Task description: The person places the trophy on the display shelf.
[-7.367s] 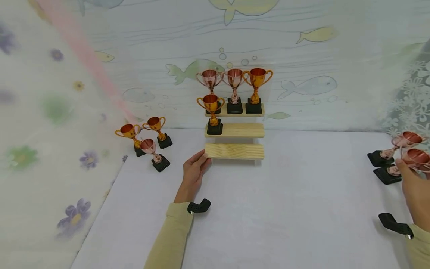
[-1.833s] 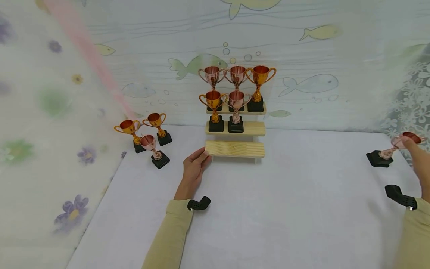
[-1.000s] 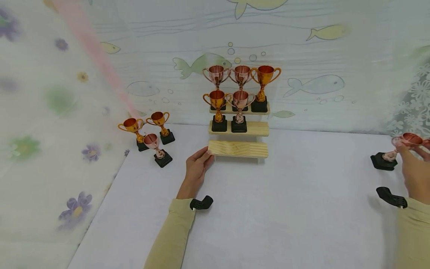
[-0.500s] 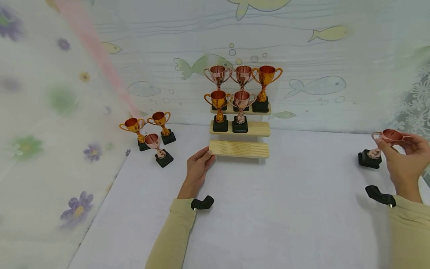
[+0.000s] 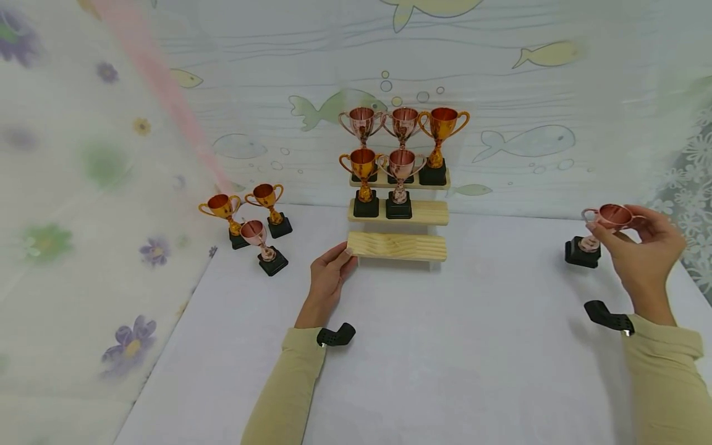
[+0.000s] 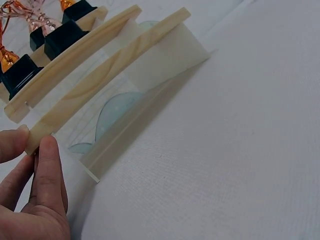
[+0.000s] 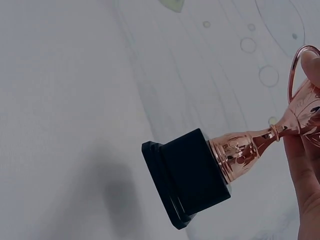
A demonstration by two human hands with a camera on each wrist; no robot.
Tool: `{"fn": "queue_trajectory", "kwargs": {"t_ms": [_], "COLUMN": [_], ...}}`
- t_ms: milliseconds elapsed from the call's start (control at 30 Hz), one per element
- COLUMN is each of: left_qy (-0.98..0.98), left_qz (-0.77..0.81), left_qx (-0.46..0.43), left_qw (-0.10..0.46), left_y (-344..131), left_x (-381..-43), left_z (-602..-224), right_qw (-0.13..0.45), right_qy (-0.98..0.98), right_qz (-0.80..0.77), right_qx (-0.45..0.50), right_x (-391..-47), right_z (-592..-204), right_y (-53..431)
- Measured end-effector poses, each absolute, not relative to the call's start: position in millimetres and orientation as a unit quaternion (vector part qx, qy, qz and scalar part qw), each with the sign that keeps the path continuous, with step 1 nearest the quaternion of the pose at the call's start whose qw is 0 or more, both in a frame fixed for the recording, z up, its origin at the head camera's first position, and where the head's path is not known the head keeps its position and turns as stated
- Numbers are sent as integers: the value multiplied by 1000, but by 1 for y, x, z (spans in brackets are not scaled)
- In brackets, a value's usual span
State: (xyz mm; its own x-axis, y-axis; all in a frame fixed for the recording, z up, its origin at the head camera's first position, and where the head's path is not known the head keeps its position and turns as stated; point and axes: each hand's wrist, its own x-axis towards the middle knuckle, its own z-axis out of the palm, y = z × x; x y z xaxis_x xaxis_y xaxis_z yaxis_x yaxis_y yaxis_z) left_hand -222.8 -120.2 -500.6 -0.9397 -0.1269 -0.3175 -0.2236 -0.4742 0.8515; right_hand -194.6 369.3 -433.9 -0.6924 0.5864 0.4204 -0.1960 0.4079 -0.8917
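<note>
My right hand (image 5: 642,256) grips a rose-gold trophy cup (image 5: 614,216) by its bowl, over the right side of the table. In the right wrist view its black base (image 7: 187,175) hangs tilted, with a shadow beneath. My left hand (image 5: 328,281) pinches the left end of the lowest wooden shelf (image 5: 397,246) of a three-tier stand, thumb on top and fingers below. On the middle shelf (image 5: 428,212) stand a gold trophy (image 5: 364,170) and a rose-gold trophy (image 5: 400,170). Behind them the top shelf carries two rose-gold trophies (image 5: 361,120) and a gold trophy (image 5: 442,127).
On the left of the white table (image 5: 445,364) stand two gold trophies, one in front (image 5: 222,210) and one behind (image 5: 267,198), beside a tilted rose-gold trophy (image 5: 256,235). A fish-patterned curtain (image 5: 528,99) backs the table. A flowered cloth (image 5: 83,259) hangs at the left.
Earlier, a rose-gold trophy came to the middle shelf from the right-hand pair. My right hand has since taken the other one and moved left with it. My left hand stays at the shelf.
</note>
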Motion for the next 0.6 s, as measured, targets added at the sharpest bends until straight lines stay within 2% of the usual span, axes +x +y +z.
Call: {"fn": "queue_trajectory", "kwargs": {"t_ms": [600], "left_qy": [510], "left_qz": [844], "left_qx": [-166], "left_qw": [25], "left_y": [-120], "left_x": [-223], "left_z": [-501], "right_qw": [349], "right_qy": [-742], "right_qz": [566], "right_qx": [-81], "right_x": [-207], "right_z": [-416], "right_y": [335]}}
